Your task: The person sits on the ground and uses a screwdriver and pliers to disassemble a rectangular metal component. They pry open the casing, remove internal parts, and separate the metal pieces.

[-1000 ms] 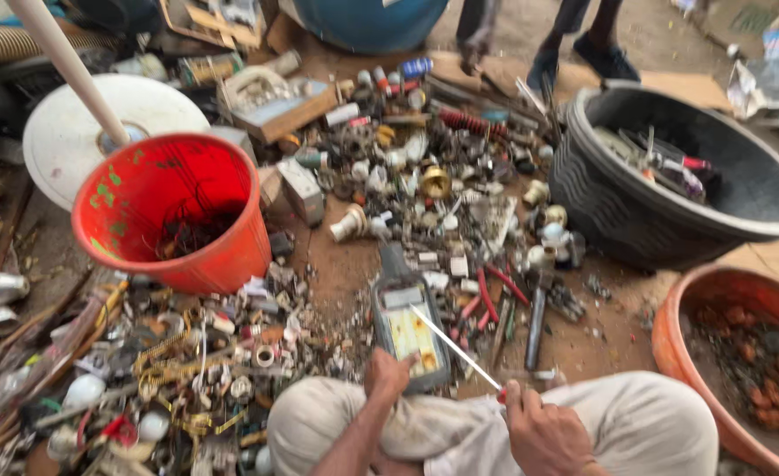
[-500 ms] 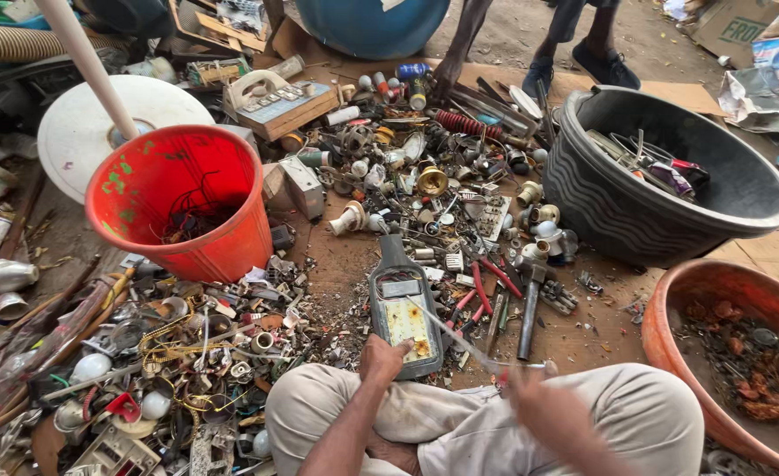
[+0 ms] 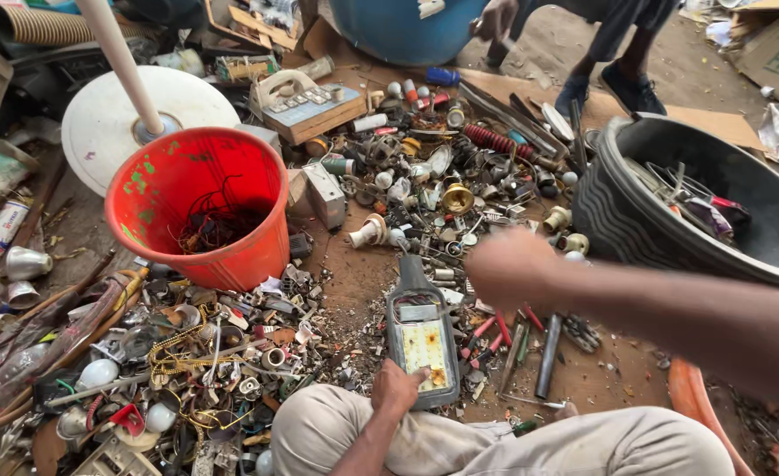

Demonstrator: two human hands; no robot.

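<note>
The left hand's fingers [image 3: 404,381] curl over the near end of a grey handheld device [image 3: 422,335] with its circuit board bared, pinning it on the dirt floor by the knees. The right hand [image 3: 506,269] is raised above it, motion-blurred; whether its fingers are spread or closed cannot be told. A loose hold could let the device skid into the scrap metal pile [image 3: 196,353], or a hard downstroke could hit the left hand.

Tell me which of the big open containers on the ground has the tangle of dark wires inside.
The red-orange bucket, left of the opened device held by the left hand. The black tub on the right holds tools and metal rods instead, and the blue barrel shows only its outer wall.
</note>
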